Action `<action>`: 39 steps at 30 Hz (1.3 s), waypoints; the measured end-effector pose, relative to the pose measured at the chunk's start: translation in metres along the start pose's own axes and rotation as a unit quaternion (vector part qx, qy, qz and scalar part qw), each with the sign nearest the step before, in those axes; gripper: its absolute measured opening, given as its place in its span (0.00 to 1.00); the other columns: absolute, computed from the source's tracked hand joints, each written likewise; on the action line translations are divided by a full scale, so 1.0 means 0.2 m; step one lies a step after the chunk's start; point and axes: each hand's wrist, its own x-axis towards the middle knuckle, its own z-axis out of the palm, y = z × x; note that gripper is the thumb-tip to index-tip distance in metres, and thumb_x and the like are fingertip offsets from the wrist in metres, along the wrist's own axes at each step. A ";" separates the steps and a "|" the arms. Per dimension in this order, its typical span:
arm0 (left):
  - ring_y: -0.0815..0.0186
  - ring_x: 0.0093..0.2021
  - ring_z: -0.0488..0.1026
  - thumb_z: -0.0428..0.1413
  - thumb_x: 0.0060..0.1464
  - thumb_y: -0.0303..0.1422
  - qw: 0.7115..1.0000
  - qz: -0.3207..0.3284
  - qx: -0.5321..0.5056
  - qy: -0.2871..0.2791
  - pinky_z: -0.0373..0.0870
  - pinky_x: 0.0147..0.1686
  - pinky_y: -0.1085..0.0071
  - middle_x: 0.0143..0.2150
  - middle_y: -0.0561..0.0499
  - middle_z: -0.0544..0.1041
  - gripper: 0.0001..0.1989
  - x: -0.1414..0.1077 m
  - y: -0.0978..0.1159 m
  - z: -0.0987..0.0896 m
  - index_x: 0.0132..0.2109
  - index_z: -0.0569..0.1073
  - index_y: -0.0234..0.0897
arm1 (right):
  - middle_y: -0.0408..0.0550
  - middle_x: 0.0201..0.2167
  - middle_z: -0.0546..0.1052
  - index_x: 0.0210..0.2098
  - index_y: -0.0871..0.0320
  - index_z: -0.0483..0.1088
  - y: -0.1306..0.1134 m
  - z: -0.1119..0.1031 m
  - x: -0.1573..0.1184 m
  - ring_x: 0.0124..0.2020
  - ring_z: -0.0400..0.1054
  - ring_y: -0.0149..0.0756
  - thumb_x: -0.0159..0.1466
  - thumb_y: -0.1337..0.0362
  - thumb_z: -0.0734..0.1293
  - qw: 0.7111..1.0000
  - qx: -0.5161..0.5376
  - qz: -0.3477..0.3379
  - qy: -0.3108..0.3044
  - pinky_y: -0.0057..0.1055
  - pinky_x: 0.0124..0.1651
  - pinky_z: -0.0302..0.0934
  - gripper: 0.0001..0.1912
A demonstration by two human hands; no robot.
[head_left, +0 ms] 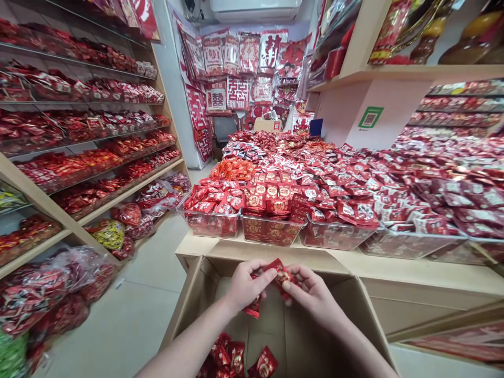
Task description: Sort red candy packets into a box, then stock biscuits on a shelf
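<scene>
Both my hands are over an open cardboard box (360, 304). A small red packet (281, 275) is pinched between them, with the thumbs on its face. My left hand (250, 286) also has red packets (252, 308) hanging below its fingers; how many is hard to tell. My right hand (311, 291) is closed on the right side of the pinched packet. Several more red packets (237, 357) lie at the bottom of the box, below my left forearm.
Clear plastic bins (273, 233) heaped with red packets line the wooden counter (236, 248) beyond the box. Shelves (118, 202) of packets stand on the left, with filled plastic bags (59, 278) on the floor. A wooden cabinet (417, 73) overhangs the counter at right.
</scene>
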 end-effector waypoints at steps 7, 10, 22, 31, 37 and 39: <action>0.73 0.21 0.65 0.52 0.48 0.40 0.983 0.096 0.157 -0.012 0.61 0.21 0.77 0.22 0.53 0.67 0.14 -0.01 0.04 -0.03 0.28 0.75 0.33 | 0.43 0.26 0.70 0.36 0.57 0.63 0.03 -0.02 0.00 0.24 0.64 0.29 0.55 0.58 0.64 0.998 -0.050 0.020 -0.018 0.25 0.23 0.59 0.12; 0.74 0.15 0.64 0.49 0.50 0.43 0.998 0.022 0.044 0.026 0.56 0.14 0.78 0.22 0.54 0.66 0.17 -0.01 0.03 0.01 0.27 0.72 0.32 | 0.44 0.27 0.70 0.34 0.58 0.63 0.01 -0.01 0.01 0.24 0.66 0.30 0.52 0.57 0.67 0.997 0.053 0.025 0.055 0.25 0.21 0.58 0.14; 0.74 0.12 0.62 0.50 0.48 0.46 0.987 -0.094 -0.128 0.003 0.56 0.12 0.80 0.12 0.56 0.66 0.18 -0.01 0.00 0.05 0.30 0.69 0.33 | 0.43 0.23 0.71 0.31 0.60 0.69 -0.01 -0.04 0.02 0.22 0.63 0.27 0.52 0.58 0.67 0.990 0.091 0.023 0.102 0.25 0.26 0.58 0.11; 0.74 0.11 0.62 0.52 0.46 0.45 0.988 -0.078 -0.129 0.014 0.58 0.12 0.81 0.11 0.58 0.65 0.16 -0.01 -0.01 0.05 0.30 0.67 0.33 | 0.47 0.26 0.74 0.33 0.59 0.70 -0.01 -0.06 0.03 0.24 0.65 0.32 0.50 0.56 0.68 0.992 0.025 0.018 0.125 0.30 0.28 0.62 0.15; 0.75 0.13 0.64 0.54 0.43 0.44 0.965 -0.104 -0.242 0.022 0.62 0.12 0.78 0.22 0.58 0.66 0.16 -0.01 -0.03 0.06 0.33 0.68 0.34 | 0.45 0.24 0.72 0.31 0.58 0.68 -0.34 -0.22 0.23 0.23 0.65 0.32 0.51 0.56 0.67 0.966 -0.130 -0.123 0.186 0.31 0.29 0.62 0.13; 0.75 0.13 0.64 0.55 0.42 0.44 0.969 -0.103 -0.226 0.011 0.61 0.12 0.78 0.21 0.58 0.66 0.16 -0.01 -0.04 0.07 0.33 0.68 0.34 | 0.47 0.24 0.73 0.32 0.58 0.69 -0.49 -0.34 0.38 0.24 0.65 0.33 0.53 0.56 0.65 0.926 -0.245 -0.179 0.225 0.32 0.29 0.61 0.12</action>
